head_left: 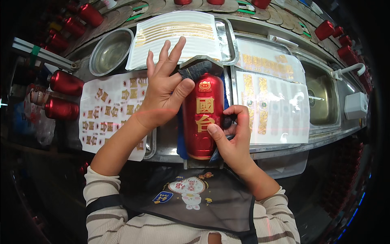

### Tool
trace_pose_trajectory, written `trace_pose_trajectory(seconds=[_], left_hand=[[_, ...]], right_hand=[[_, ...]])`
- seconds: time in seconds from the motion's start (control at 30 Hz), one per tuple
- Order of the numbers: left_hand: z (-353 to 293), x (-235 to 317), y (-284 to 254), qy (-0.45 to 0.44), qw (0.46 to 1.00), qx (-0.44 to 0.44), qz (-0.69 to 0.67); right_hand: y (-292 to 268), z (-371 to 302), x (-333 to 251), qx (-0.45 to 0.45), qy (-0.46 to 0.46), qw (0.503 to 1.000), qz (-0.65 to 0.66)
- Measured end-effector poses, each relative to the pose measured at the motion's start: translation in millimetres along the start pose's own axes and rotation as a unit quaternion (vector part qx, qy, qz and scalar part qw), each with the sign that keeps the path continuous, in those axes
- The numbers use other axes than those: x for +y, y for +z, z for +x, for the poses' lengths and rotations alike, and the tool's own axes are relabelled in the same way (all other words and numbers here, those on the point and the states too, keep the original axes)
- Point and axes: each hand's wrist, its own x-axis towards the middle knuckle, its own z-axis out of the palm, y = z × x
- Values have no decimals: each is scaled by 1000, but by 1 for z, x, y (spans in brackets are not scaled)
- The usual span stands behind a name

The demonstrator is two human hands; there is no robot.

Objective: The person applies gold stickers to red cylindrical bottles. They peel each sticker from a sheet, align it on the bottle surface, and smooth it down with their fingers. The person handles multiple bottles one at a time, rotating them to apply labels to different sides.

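Red bottle (194, 142) at centre of the metal worktop (167, 140), lying lengthwise before the person, gold emblem and two large gold characters facing up, base end nearest the body; its upper end lies just below a dark wrapped block (197, 70), and blue cloth (181, 140) shows along its side. Right hand (235, 142) at the bottle's lower right: thumb laid on the front beside the lower character, fingers bent at the side, so this grip is closed about the bottle's edge (a small dark knob (227, 122) shows among the fingers). Left hand (166, 91) over the upper left, fingers spread and raised, grip wide, thumb by the shoulder; cannot tell whether it touches. Left of the bottle, a white sheet (86, 112) of gold character decals; beyond the hands, a second sheet (195, 17) with long gold strips on a metal tray (235, 55), a metal bowl (97, 55) beside it. To the right, a sheet of upright gold bands (262, 110), then a sink (325, 112). Two more bottles (65, 82) lie at far left
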Motion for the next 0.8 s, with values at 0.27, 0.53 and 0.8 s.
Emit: trace_pose_trajectory(seconds=[0.27, 0.53, 0.8], left_hand=[[-45, 29, 1, 54, 991, -64, 101], [-93, 73, 9, -31, 999, -35, 3], [-103, 69, 13, -317, 866, 164, -351]], right_hand=[[-51, 34, 3, -12, 191, 961, 202], [-12, 55, -52, -31, -344, 929, -135], [-26, 2, -54, -302, -487, 773, -272]])
